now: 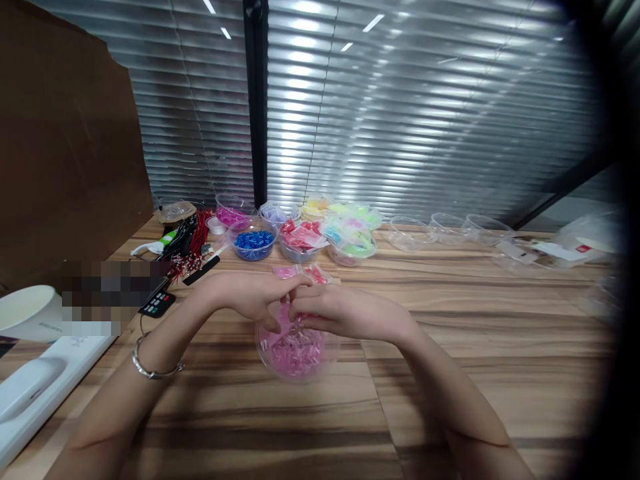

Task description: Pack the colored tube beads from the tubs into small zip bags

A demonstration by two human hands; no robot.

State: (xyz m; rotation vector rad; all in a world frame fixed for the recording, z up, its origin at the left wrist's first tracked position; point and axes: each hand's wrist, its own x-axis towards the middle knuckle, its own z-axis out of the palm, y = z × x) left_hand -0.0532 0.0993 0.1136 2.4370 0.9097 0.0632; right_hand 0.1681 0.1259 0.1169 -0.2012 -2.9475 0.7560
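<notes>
Above a clear round bowl (299, 363) of small pink tube-like pieces, both hands come together. My left hand (253, 293) grips a small pink plastic bag (280, 325), its thumb lying along the near side. Bent fingers of my right hand (333, 310) meet the bag's right edge, with their tips partly hidden. Just behind the hands lie a pink packet (285, 271) and a red packet (317, 273). The bowl's far rim is covered by the hands.
Bowls of blue pieces (253, 245), red packets (303, 235) and pastel packets (353, 233) stand along the back. Clear bowls (410, 233) are at back right. On the left are red-and-black wires (197, 233), a remote (157, 303), a paper cup (30, 313) and a white device (50, 380).
</notes>
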